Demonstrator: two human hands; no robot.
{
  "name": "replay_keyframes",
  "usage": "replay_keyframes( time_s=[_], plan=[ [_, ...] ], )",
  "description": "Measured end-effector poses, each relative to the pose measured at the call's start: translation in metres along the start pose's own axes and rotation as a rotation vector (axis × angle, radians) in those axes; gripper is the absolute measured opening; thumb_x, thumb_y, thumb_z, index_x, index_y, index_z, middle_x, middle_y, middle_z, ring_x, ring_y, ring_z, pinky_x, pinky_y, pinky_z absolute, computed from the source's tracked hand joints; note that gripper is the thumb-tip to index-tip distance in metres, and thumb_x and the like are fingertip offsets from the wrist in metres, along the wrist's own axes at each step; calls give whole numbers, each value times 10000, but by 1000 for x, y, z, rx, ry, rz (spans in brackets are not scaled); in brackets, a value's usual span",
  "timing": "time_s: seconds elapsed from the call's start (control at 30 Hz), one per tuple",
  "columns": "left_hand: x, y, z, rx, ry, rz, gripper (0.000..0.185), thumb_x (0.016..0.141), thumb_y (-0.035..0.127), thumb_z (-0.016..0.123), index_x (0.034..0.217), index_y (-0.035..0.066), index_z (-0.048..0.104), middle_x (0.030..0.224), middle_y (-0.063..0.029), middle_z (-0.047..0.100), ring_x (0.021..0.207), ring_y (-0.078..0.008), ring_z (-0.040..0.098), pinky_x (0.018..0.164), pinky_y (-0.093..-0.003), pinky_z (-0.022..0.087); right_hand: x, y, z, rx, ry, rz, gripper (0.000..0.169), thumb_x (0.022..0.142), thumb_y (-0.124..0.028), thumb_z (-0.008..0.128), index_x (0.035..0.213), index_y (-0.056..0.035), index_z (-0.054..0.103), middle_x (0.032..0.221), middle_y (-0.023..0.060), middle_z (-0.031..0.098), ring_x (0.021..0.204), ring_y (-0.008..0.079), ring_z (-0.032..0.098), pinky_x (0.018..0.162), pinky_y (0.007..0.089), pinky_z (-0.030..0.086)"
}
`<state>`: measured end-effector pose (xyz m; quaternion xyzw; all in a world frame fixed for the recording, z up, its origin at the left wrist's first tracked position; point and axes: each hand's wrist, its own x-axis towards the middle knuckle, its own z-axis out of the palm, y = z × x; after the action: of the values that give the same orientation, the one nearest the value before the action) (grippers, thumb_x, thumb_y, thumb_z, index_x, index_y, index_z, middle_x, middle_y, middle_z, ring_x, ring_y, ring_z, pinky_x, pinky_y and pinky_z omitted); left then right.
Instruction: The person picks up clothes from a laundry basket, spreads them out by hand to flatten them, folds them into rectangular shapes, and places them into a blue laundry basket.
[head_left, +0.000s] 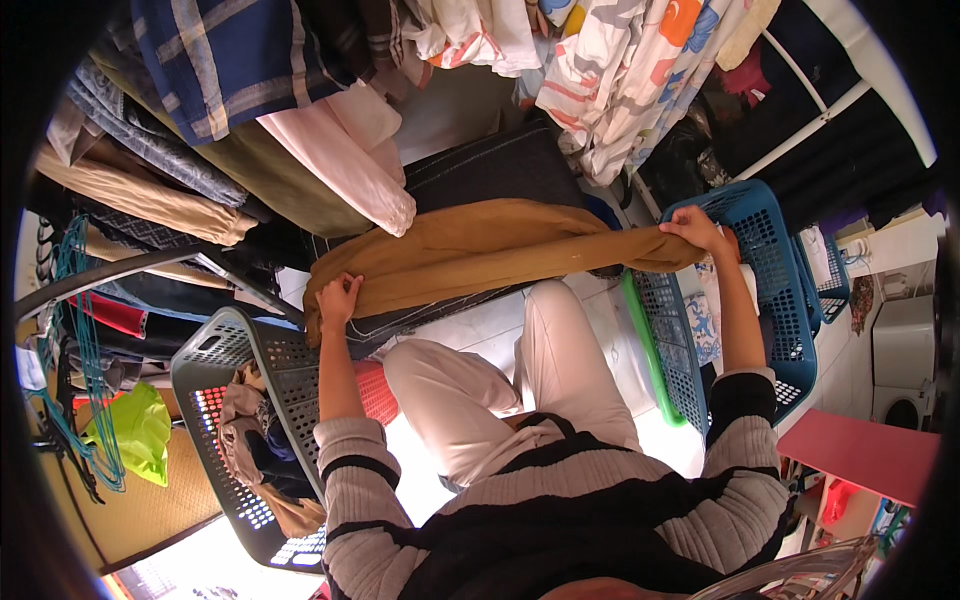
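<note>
A long mustard-brown cloth garment (480, 259) is stretched sideways in front of me, above a dark padded surface with light stitching (487, 169). My left hand (339, 298) pinches its left end between thumb and fingers. At the other end, my right hand (694, 229) grips the bunched fabric over the rim of a blue plastic basket (780, 247). The sleeve of a pale pink hanging garment (375, 172) reaches down to the brown cloth's upper edge. Folded clothes, one with a blue print (702, 330), lie in the blue basket below my right hand.
A grey perforated basket (217, 352) holding rumpled clothes (247, 442) stands at my left. Many garments hang above, among them a blue plaid cloth (225, 67) and printed fabric (615, 75). Teal hangers (86, 360) hang at far left; a pink board (859, 454) is at right.
</note>
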<state>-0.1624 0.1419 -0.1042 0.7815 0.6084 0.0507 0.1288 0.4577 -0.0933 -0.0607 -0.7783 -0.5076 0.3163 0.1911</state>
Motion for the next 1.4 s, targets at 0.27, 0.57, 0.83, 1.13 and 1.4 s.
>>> replay_keyframes(
  time_s=[0.27, 0.57, 0.83, 1.13, 1.4],
  plan=[
    [-44, 2, 10, -341, 256, 222, 159, 743, 56, 570, 899, 62, 537, 871, -87, 547, 845, -280, 536, 735, -359, 391, -18, -43, 56, -666, 439, -385, 192, 695, -31, 590, 871, -51, 516, 916, 83, 459, 907, 275, 503, 722, 384, 401],
    [-69, -27, 16, 1, 297, 312, 545, 657, 49, 579, 1193, 89, 483, 1175, -129, 485, 1082, -304, 464, 960, -391, 327, -39, -58, 66, -622, 362, -424, 319, 673, -154, 651, 940, -48, 514, 1016, 101, 481, 1095, 284, 420, 981, 491, 277],
    [-39, -14, -2, -124, 148, 69, 447, 682, 222, 674, 1095, 91, 560, 942, -124, 599, 920, -277, 560, 891, -390, 374, -38, -66, 63, -611, 352, -374, 313, 655, -117, 670, 925, -66, 521, 1020, 94, 504, 1018, 277, 482, 987, 498, 233],
    [-96, -42, -14, -116, -148, -47, 310, 660, 208, 688, 924, 62, 615, 783, -136, 612, 766, -278, 603, 720, -394, 456, -71, -86, 71, -432, 206, -521, 217, 633, 48, 542, 832, -27, 499, 830, 143, 531, 874, 337, 522, 808, 418, 409],
    [-101, 81, 34, -135, 113, 398, 632, 576, 289, 758, 1131, 123, 507, 1104, -75, 506, 1073, -258, 454, 917, -406, 326, -79, -88, 76, -370, 10, -363, 368, 612, 94, 514, 947, -44, 451, 908, 123, 502, 929, 346, 517, 777, 433, 399]
  ],
)
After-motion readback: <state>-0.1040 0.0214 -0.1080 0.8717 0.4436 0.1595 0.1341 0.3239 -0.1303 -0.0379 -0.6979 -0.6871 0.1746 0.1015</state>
